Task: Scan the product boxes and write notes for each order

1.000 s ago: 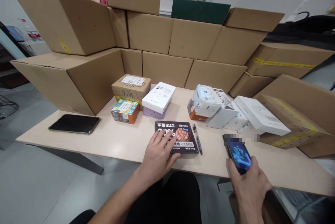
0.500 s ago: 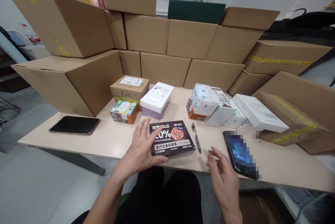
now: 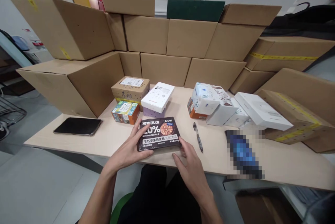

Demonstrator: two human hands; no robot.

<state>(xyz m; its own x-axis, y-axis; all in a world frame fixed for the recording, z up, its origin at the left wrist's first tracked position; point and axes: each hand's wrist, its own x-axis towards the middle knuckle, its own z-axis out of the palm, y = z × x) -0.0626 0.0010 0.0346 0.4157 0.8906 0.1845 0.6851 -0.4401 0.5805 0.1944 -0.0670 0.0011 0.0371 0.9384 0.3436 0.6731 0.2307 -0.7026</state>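
Note:
A dark flat chocolate box (image 3: 159,135) with white lettering and a round nutty picture on top lies at the table's front edge. My left hand (image 3: 128,150) grips its left end, fingers along the upper left side and thumb at the front edge. At the lower right corner is my right hand (image 3: 191,164), its fingertips against the box and its thumb held apart from the index finger. The other right fingers are partly hidden. A grey and black pen (image 3: 198,137) lies to the right of the box, touched by neither hand.
Behind the chocolate box stand a small tea box (image 3: 125,112), a brown carton (image 3: 131,89) and a white box (image 3: 158,96) on a purple one. A phone (image 3: 77,126) lies left, a blurred-screen device (image 3: 243,154) right. Stacked cardboard boxes (image 3: 164,67) wall the back.
My right hand has moved left from beside the device to the box's right corner. The chocolate box and my left hand appear further left in view. The pen stays on the table.

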